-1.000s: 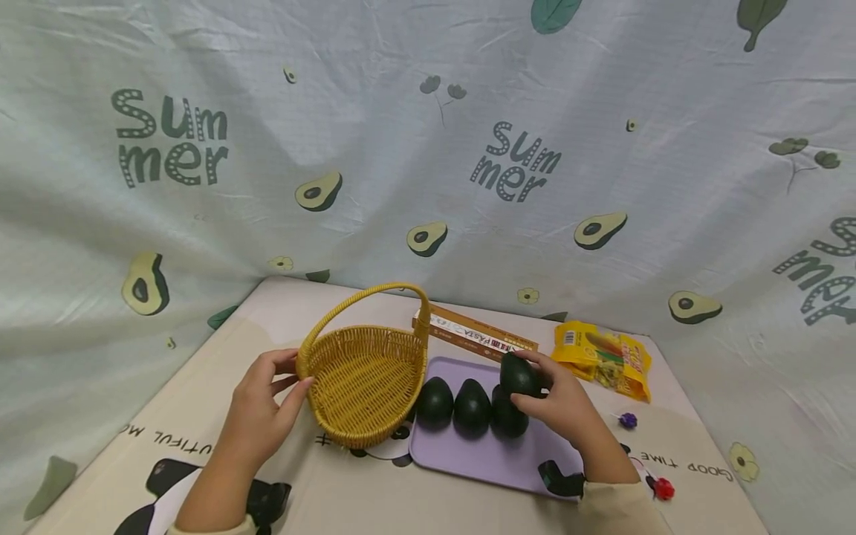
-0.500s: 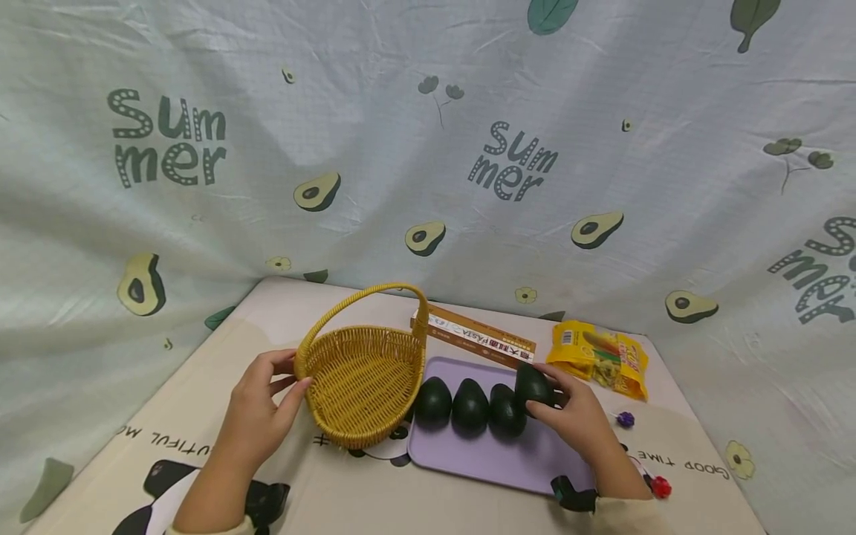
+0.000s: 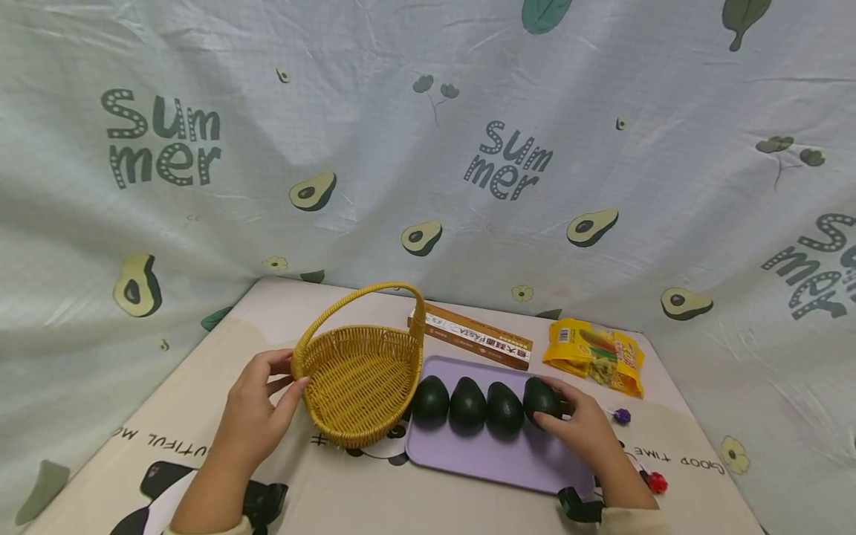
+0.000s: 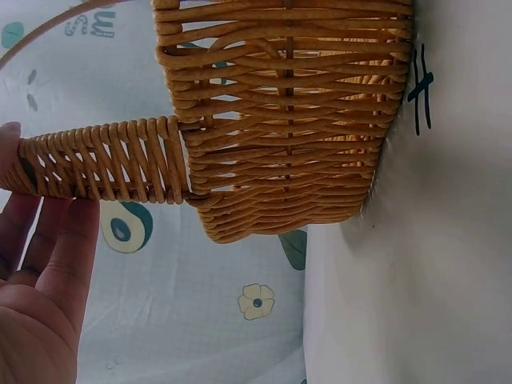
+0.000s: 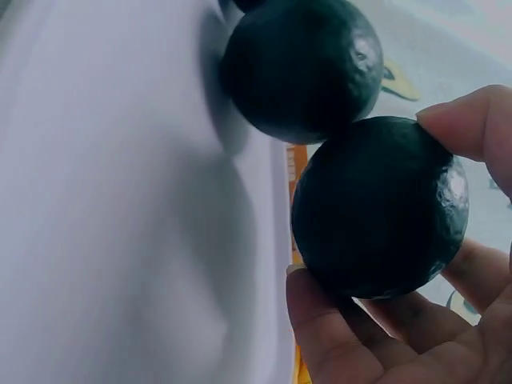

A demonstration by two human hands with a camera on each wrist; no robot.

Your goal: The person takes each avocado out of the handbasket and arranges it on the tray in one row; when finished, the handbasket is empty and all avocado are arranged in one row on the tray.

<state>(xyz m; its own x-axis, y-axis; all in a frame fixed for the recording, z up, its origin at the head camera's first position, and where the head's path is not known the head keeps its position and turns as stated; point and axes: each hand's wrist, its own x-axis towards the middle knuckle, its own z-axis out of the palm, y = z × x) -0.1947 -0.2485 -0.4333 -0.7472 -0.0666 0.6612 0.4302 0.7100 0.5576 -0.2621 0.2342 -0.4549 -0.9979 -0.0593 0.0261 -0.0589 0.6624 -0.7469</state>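
Observation:
In the head view my left hand [image 3: 257,412] holds the yellow wicker basket [image 3: 361,394] at the left foot of its arched handle. The left wrist view shows thumb and fingers on either side of the woven handle [image 4: 104,160]. My right hand [image 3: 587,427] grips a dark green avocado [image 3: 540,400] over the right part of the lilac tray [image 3: 468,457]. From the right wrist, this avocado [image 5: 380,208] appears slightly off the tray, close against another avocado [image 5: 304,68]. Three more avocados stand in a row to its left, the nearest being a dark one [image 3: 504,410].
Behind the tray lies a brown and white pasta box [image 3: 475,336]. A yellow food packet [image 3: 595,355] is at the back right. Purple [image 3: 622,416] and red [image 3: 657,483] wrapped lollipops lie right of the tray. A printed cloth [image 3: 374,148] hangs behind the table.
My right hand has carried its avocado rightward and down, from over the row's right end to beside it. My left hand keeps its hold on the basket, which stays put.

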